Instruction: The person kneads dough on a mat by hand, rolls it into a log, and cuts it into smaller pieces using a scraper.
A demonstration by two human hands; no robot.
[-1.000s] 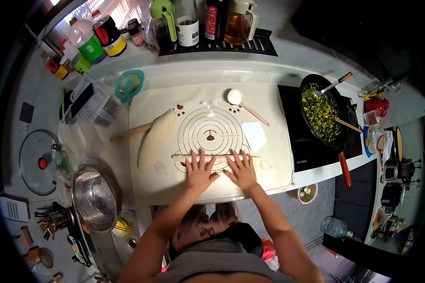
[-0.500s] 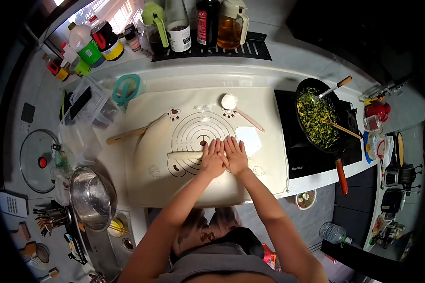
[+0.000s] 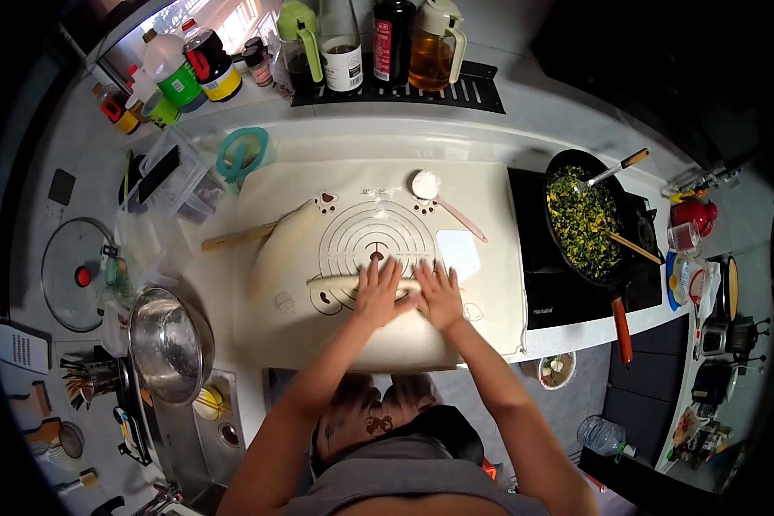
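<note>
A long pale roll of dough (image 3: 334,282) lies crosswise on the printed cream mat (image 3: 482,185). My left hand (image 3: 378,294) rests palm down on its middle, fingers spread. Beside it, my right hand (image 3: 439,297) lies flat over the roll's right part, fingers apart. The thumbs almost meet, and the dough shows between the hands. Just beyond my right hand is a white flat scraper (image 3: 458,255). Farther back lies a pink-handled scoop of white powder (image 3: 426,184). At the mat's left, a wooden stick (image 3: 232,236) lies against a larger pale mass, apparently dough (image 3: 277,258).
Right of the mat, a black pan (image 3: 583,219) of chopped greens and yellow bits sits on the cooktop (image 3: 533,249). A steel bowl (image 3: 170,348) stands at the left by the sink (image 3: 185,447). Bottles, including an oil jug (image 3: 434,52), line the back ledge.
My hands have moved apart and their fingers have spread; before, they lay close together with thumbs overlapping. The whole view has shifted slightly.
</note>
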